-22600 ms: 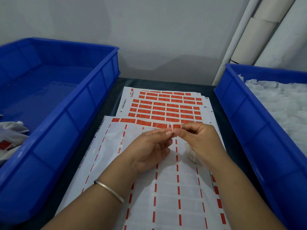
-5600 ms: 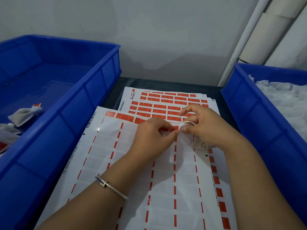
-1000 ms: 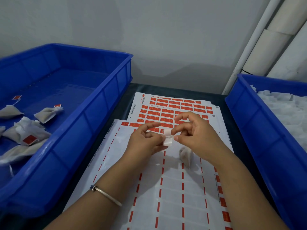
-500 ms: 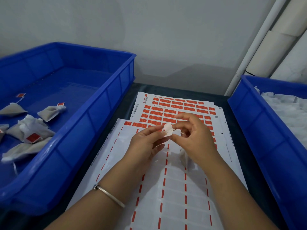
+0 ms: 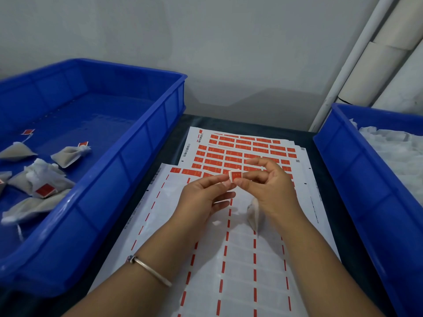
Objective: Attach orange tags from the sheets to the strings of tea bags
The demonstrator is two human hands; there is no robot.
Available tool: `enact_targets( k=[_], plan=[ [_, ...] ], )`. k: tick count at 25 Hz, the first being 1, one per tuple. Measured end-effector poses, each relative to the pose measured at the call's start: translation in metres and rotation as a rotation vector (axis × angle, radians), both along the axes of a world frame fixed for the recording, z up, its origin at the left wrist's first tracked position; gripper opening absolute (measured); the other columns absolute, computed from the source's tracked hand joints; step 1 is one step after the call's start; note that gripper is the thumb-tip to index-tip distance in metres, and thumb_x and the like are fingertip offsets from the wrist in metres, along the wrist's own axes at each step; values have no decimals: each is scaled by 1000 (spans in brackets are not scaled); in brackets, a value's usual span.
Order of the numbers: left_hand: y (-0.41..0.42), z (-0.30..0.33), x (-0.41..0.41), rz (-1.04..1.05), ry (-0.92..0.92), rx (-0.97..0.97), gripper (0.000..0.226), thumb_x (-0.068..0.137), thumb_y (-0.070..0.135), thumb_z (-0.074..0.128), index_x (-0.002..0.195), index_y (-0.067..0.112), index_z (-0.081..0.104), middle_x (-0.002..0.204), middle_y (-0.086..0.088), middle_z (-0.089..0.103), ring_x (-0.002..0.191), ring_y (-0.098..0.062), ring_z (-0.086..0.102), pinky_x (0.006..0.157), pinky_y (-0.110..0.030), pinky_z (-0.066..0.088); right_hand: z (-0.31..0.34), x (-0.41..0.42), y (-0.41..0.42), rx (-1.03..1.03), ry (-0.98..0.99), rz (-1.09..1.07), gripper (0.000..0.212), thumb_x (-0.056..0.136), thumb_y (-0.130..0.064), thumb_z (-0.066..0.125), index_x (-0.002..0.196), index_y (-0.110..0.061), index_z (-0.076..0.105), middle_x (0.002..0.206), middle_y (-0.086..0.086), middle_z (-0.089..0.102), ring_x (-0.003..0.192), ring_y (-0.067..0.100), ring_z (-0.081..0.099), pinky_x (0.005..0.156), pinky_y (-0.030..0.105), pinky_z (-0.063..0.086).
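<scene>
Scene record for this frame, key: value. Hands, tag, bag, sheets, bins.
left hand: pinching orange tag
right hand: pinching the same tag; tea bag hangs below it
front sheet: mostly peeled
rear sheets: orange tags mostly left
left bin: several tagged tea bags
right bin: white pile of untagged bags

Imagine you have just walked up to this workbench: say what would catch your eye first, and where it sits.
First, the small orange tag pinched between the left hand and the right hand, at the middle of the view, with a tea bag hanging under the right hand. Beyond them lie sheets of orange tags. At the left, a blue bin holds tagged tea bags; at the right, another blue bin is piled with white bags.
</scene>
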State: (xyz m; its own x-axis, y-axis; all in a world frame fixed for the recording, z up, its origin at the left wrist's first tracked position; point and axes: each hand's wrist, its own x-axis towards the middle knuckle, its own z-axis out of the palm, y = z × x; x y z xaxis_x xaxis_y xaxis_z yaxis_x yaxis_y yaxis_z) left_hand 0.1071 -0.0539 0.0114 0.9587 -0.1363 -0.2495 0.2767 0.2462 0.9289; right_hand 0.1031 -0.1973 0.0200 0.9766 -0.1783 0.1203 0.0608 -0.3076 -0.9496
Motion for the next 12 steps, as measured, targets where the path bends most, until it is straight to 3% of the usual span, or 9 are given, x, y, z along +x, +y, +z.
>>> enact_targets(
  k=[7,12],
  plan=[
    [0,0,-2,-11,-27,60,9,83,33,65,89,28,69,87,10,72,84,-12,70,68,-24,57,0,-2,-1,-50,31,50,37,68,-28,81,89,-36,52,71,-28,67,74,-16,61,49,-1,40],
    [2,3,-7,-57,-198,209,18,68,46,62,80,36,72,89,22,70,85,-2,66,67,-15,50,1,-5,5,-114,42,68,38,70,-24,81,88,-34,50,70,-25,67,73,-11,63,49,1,42]
  ],
)
